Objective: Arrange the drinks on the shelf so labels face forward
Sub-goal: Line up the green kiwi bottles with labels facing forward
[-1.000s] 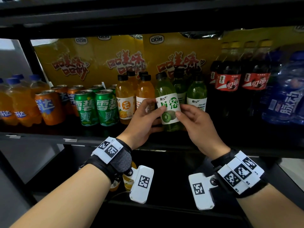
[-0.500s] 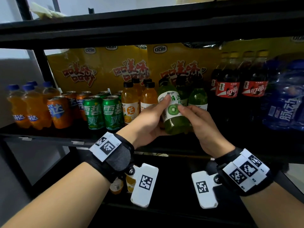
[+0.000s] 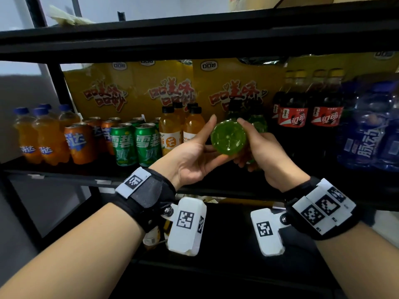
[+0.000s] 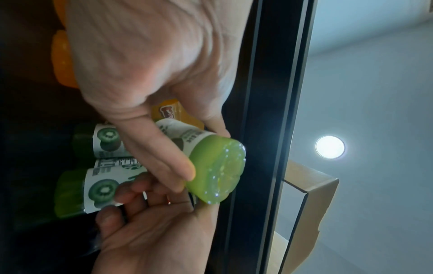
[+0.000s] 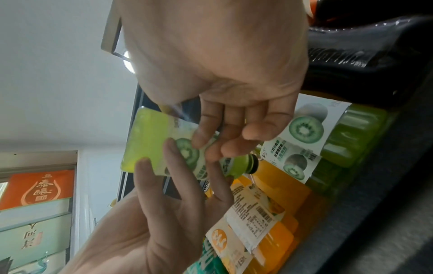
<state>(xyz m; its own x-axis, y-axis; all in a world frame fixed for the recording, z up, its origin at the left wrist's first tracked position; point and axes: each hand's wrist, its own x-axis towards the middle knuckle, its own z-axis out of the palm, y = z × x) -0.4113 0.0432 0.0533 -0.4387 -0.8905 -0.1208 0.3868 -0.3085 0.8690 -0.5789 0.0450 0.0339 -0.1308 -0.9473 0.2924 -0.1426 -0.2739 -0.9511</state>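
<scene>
The green bottle (image 3: 228,137), tipped base forward, is pinched by the left hand (image 3: 190,160) and clasped by the curled right hand (image 3: 265,156).

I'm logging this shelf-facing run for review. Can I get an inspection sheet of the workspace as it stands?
Surface: black shelf, packed with drinks.
Job's things: kiwi bottle is off the shelf, tipped with its base toward the head camera. More kiwi bottles are behind it. Juice bottles, green cans, orange cans, cola bottles and blue bottles stand upright in rows.
Clutter: yellow bags behind the drinks.
Hands: left hand and right hand both grip the kiwi bottle.
Cables: nothing seen.
Surroundings: upper shelf, cardboard box, ceiling light.
</scene>
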